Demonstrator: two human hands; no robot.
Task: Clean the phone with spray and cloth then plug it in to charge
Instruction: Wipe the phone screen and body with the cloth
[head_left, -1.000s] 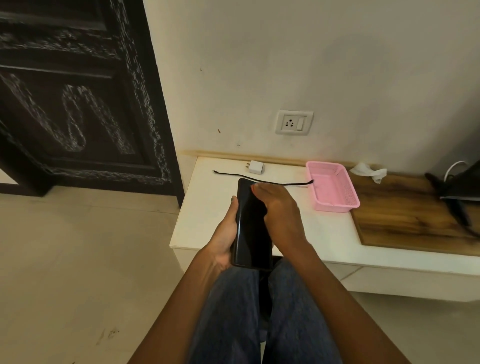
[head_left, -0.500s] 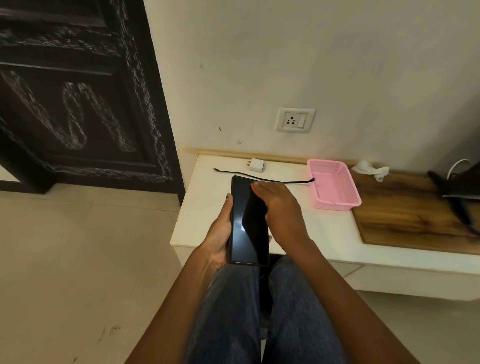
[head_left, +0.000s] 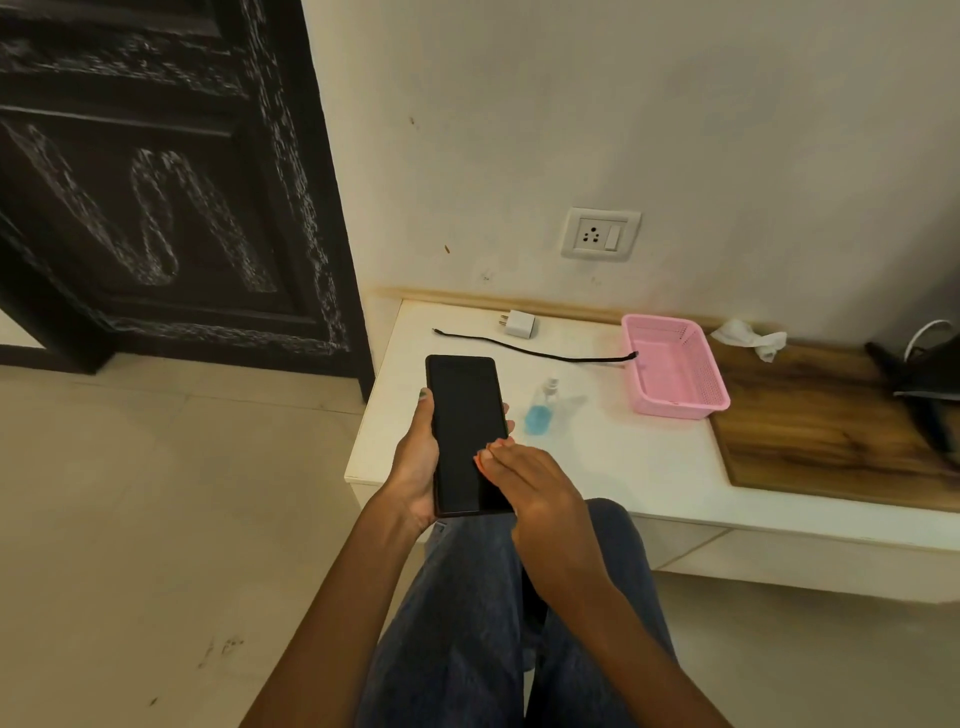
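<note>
My left hand (head_left: 415, 462) grips a black phone (head_left: 467, 431) by its left edge, screen up and dark, over the front edge of the white table (head_left: 623, 462). My right hand (head_left: 535, 493) lies flat on the phone's lower right part, fingertips touching the screen, and holds nothing that I can see. A small spray bottle (head_left: 539, 410) with blue liquid stands on the table just right of the phone. Behind it lie a black cable (head_left: 540, 354) and a white charger plug (head_left: 519, 323). A crumpled white cloth (head_left: 750, 338) lies by the wall. A wall socket (head_left: 600, 234) sits above the table.
A pink plastic basket (head_left: 675, 410) stands right of the bottle. A wooden board (head_left: 831, 436) covers the table's right side, with a black object (head_left: 924, 374) at its far end. A dark carved door (head_left: 156, 208) is at the left. My jeans-clad legs are below.
My right hand has slid down the phone from its top toward its lower end. That uncovered the spray bottle on the table. My left hand still holds the phone.
</note>
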